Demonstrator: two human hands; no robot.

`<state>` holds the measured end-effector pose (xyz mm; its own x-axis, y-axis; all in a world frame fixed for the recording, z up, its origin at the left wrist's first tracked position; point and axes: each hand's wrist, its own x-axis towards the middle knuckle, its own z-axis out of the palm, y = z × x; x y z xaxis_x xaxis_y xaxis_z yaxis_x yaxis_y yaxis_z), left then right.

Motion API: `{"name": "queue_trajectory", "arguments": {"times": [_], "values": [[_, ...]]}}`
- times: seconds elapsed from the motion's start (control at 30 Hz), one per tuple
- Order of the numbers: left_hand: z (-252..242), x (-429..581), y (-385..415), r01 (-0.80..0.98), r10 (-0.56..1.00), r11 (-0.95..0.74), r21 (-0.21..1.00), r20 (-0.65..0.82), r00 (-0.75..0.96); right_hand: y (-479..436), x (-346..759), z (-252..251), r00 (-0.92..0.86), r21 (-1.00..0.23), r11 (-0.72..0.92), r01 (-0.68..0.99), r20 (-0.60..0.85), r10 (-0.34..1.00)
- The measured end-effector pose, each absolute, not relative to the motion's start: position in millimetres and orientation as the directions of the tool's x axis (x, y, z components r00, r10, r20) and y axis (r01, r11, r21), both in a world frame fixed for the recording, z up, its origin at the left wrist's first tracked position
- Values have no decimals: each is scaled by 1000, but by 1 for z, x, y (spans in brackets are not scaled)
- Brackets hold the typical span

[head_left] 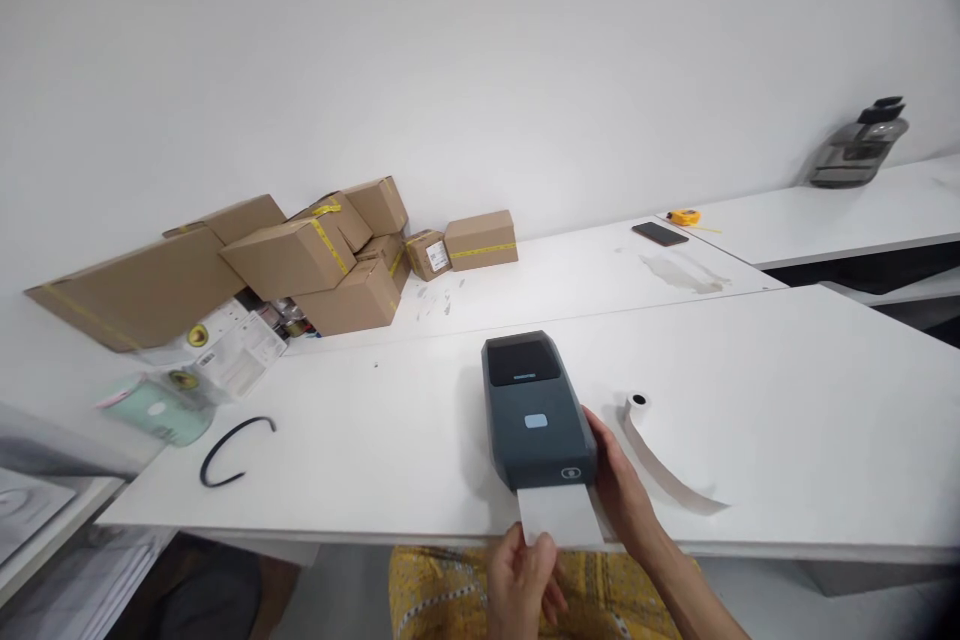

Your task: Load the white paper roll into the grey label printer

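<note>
A dark grey label printer [535,410] stands on the white table [787,390] near its front edge. A white label sheet [559,513] sticks out of its front slot. My left hand [523,582] is closed, pinching the near edge of that sheet. My right hand [619,482] rests against the printer's front right corner, fingers curved round its side. To the right of the printer lies a small label roll [636,407] with a long strip of backing paper [667,475] trailing toward the table edge.
Several cardboard boxes [300,255] are piled against the wall at the back left, with packets [236,345] and a mint tape roll [161,410] nearby. A black curved band [232,445] lies left. A phone [659,233] and yellow tape measure [684,217] sit far back.
</note>
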<state>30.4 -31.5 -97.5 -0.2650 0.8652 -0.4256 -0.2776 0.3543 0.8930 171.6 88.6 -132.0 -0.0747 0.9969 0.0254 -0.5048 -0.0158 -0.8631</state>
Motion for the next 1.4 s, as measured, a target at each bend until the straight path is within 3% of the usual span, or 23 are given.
{"name": "queue_trajectory", "arguments": {"times": [0.1, 0.27, 0.53, 0.67, 0.73, 0.8, 0.9, 1.0, 1.1, 1.2, 1.4], "values": [[-79, 43, -23, -287, 884, 400, 871, -449, -131, 89, 171, -131, -79, -875, -4, -484, 39, 996], [-63, 61, -15, -331, 822, 421, 845, -510, -256, 86, 173, -129, -40, -921, 78, -383, 101, 994], [-72, 65, -14, -268, 815, 410, 872, -482, -321, 87, 173, -130, -51, -944, 108, -312, 130, 990], [-81, 58, -26, -215, 887, 424, 880, -451, -100, 83, 177, -121, -22, -964, 81, -251, 90, 996], [-84, 48, -34, -152, 895, 434, 888, -444, -35, 80, 182, -106, 32, -976, 184, -117, 182, 983], [-83, 32, -41, -95, 902, 405, 909, -414, -121, 78, 185, -84, 20, -913, 398, 89, 401, 916], [-73, 9, -42, -18, 911, 260, 965, -251, -328, 79, 185, -52, -170, -645, 674, 361, 665, 727], [-61, 0, -33, 64, 856, 95, 993, -49, -514, 82, 181, -37, -335, -370, 738, 565, 714, 615], [-55, 4, -20, 75, 798, 34, 997, 18, -602, 82, 175, -37, -392, -191, 705, 683, 719, 574], [-53, 11, -8, 85, 834, 14, 996, 35, -551, 80, 170, -40, -383, -149, 679, 719, 730, 565], [-52, 20, 11, 141, 885, -44, 989, 105, -453, 80, 163, -44, -326, -256, 672, 696, 721, 612]]}}
